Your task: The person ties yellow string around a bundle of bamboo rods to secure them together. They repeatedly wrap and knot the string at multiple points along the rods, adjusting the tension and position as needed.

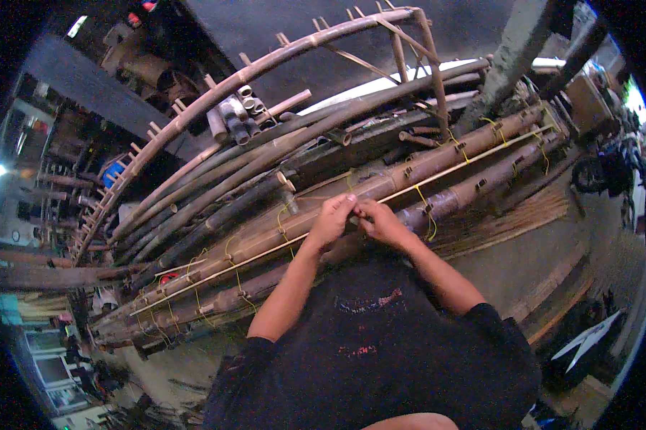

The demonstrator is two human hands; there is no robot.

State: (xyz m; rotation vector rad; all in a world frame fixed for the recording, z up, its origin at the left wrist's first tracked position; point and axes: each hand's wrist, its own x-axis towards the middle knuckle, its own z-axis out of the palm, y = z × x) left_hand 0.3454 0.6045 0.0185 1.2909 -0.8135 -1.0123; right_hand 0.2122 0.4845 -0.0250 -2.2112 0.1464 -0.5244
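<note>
Pinching together over the middle of a long bamboo pole [380, 188], the left hand [331, 221] and right hand [380, 221] meet fingertip to fingertip, both closed narrowly on what looks like a bit of yellow string [352, 208], too small to make out clearly. The pole lies straight in front of the person at about waist level, running from lower left to upper right, with a thin bamboo strip [266, 252] laid along it and yellow ties [425, 209] looped round at intervals. To tie this one well, I would judge that the string wants pulling snug so the strip sits flat against the pole, spaced like its neighbours, before the knot is closed

Beyond the hands more poles are stacked alongside, touching one another. Farther back a curved bamboo frame [215, 93] with short pegs arches over the pile. Nothing like a box or bin shows near the hands; the nearest to a container is a bundle of short grey tubes [235, 115], open-ended and seemingly hollow, resting under the arch
</note>
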